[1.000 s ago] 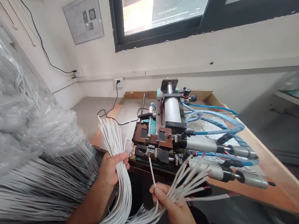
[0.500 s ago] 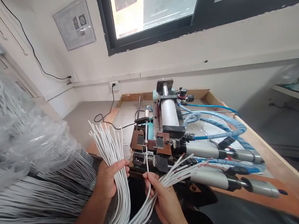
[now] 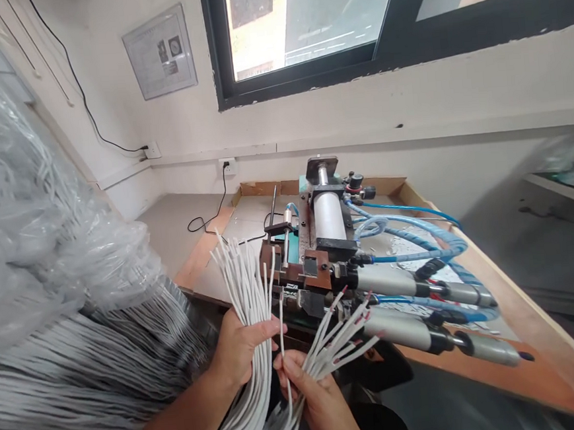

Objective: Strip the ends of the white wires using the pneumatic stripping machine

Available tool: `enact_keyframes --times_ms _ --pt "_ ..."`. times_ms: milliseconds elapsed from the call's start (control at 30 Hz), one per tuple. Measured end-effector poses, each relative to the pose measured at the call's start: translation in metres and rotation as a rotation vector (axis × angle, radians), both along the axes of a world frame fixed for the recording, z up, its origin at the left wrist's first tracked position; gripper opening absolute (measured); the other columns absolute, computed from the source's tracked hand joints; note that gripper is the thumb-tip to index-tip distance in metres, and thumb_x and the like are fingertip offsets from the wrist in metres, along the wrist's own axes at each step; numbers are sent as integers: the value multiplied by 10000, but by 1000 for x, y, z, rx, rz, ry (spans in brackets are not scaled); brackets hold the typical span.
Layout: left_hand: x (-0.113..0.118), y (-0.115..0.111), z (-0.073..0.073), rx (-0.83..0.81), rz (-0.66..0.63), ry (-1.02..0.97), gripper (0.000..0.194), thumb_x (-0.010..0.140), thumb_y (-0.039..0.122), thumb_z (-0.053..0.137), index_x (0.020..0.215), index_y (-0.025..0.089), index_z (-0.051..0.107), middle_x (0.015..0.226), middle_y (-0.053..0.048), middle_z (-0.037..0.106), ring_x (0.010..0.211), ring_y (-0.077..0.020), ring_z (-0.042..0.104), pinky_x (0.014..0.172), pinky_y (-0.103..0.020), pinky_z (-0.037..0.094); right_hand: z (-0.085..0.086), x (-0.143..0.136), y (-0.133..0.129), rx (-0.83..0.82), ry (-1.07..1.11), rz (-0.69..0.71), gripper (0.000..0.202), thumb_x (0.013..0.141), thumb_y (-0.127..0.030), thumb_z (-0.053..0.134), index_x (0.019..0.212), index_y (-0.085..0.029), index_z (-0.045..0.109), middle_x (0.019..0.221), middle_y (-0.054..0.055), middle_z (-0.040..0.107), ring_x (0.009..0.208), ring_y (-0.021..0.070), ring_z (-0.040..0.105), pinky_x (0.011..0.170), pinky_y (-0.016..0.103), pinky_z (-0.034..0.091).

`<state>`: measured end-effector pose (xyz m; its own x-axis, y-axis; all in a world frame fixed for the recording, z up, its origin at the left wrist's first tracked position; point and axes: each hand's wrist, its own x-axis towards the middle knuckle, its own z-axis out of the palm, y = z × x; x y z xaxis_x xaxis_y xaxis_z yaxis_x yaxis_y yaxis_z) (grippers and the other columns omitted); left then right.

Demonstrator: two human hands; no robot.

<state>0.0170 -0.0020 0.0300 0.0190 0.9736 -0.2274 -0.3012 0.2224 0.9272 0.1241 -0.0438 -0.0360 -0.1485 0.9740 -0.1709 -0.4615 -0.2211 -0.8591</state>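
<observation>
My left hand [image 3: 245, 347] is closed round a thick bundle of white cables [image 3: 245, 284], their cut ends pointing up. My right hand [image 3: 313, 385] pinches one white cable [image 3: 281, 318] upright between thumb and fingertips. In the same hand lies a second bunch of white cables [image 3: 329, 337], fanned out to the right, several with reddish tips. Just beyond both hands stands a pneumatic machine [image 3: 316, 272] with brown jaw blocks and silver cylinders. The single cable's top end is in front of the jaws, apart from them.
Blue air hoses [image 3: 429, 250] loop to the machine's right, above white scraps. A wooden-edged tray [image 3: 539, 327] surrounds the machine. At left hang many grey-white cables [image 3: 82, 390], partly under clear plastic [image 3: 97, 263]. A black cord [image 3: 224, 193] runs to a wall socket.
The single cable in my right hand has come out of the machine's jaws toward me. My left hand with its bundle has shifted right, closer to my right hand. The view has tilted slightly.
</observation>
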Motion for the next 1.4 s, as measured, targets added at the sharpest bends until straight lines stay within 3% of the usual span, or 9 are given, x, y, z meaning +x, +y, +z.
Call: enact_keyframes --times_ms 133,333,400,500,700,867,1000,1233,1400 --pt "1 -12 -3 -3 -24 -11 119 525 147 709 609 113 633 510 5 591 492 -133 568 437 -212 406 2 22 -14 54 -305 -107 365 665 -489 601 785 -150 660 623 35 584 602 183 516 598 297 404" --pt "-5 -27 1 110 -151 68 61 516 98 690 550 114 642 498 1 593 497 -125 524 531 -248 417 41 86 -37 238 -1182 -1049 482 667 -475 575 994 -122 555 947 142 536 881 312 468 795 424 345" --pt "-4 -33 4 105 -242 96 53 527 97 686 561 112 648 496 -2 592 502 -128 519 540 -253 409 56 85 -42 370 -1118 -771 251 745 -415 513 801 -178 571 768 73 541 714 227 485 685 339 384" --pt "-2 -39 5 111 -331 133 70 525 100 691 581 114 652 498 4 585 490 -123 503 517 -246 394 72 69 -38 360 -799 -149 264 801 -386 455 611 -208 500 548 -18 434 511 134 388 499 245 338" --pt "-4 -44 0 131 -455 145 59 540 124 692 569 119 641 474 6 570 455 -109 495 478 -229 390 78 62 -24 385 -631 175 297 802 -375 474 574 -188 516 538 -36 379 513 106 315 464 216 264" --pt "-3 -44 0 88 -526 133 107 535 172 713 604 126 645 512 2 586 418 -105 505 436 -227 400 73 69 -22 393 -645 263 296 785 -325 474 526 -183 495 508 -43 355 493 100 292 469 225 249" --pt "-3 -45 -2 45 -621 80 82 547 179 699 579 120 650 495 -17 613 396 -102 505 433 -226 390 67 61 -29 392 -551 140 345 741 -298 486 423 -187 416 454 -41 326 457 94 272 446 240 228" --pt "-5 -48 -5 -11 -548 45 64 549 166 673 518 120 641 389 6 545 379 -99 462 463 -238 380 53 49 -30 72 -252 26 268 681 -239 495 432 -192 410 429 -60 281 418 76 198 407 246 159" --pt "-10 -49 -9 -31 -474 0 68 528 165 683 527 118 634 371 12 529 375 -106 468 480 -257 410 63 84 -8 175 -241 -362 305 681 -195 509 409 -197 372 411 -66 277 401 74 217 396 240 176"
